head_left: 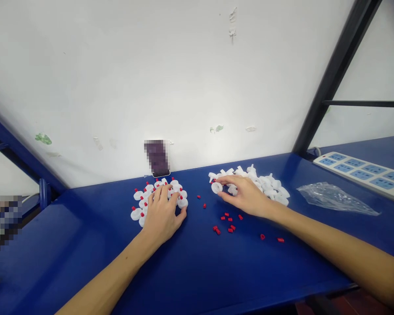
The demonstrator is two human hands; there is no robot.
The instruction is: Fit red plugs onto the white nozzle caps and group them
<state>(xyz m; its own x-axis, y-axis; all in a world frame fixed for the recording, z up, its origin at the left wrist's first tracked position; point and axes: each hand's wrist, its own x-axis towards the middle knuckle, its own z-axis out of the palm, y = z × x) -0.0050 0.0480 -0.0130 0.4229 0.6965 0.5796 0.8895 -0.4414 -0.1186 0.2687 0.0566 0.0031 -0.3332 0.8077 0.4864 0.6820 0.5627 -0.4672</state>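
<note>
My left hand (163, 210) lies with fingers apart over a cluster of white round plastic pieces with red caps (137, 213) on their stems. Its fingertips touch some of the pieces, and its thumb is close to one at the cluster's right edge (183, 202). Between thumb and fingers, my right hand (244, 194) grips a white round plastic piece (216, 188), its hollow side facing me. A bit of red shows at that piece's upper edge. Behind and under this hand is a pile of white plastic pieces (272, 186) with no red on them. Several loose red caps (230, 219) are scattered between the hands.
A phone (157, 159) leans on the wall behind the left cluster. To the right, a clear plastic bag (335, 198) lies on the blue table (190, 271), near a white power strip with blue sockets (364, 173). Dark metal posts (335, 74) rise at both sides.
</note>
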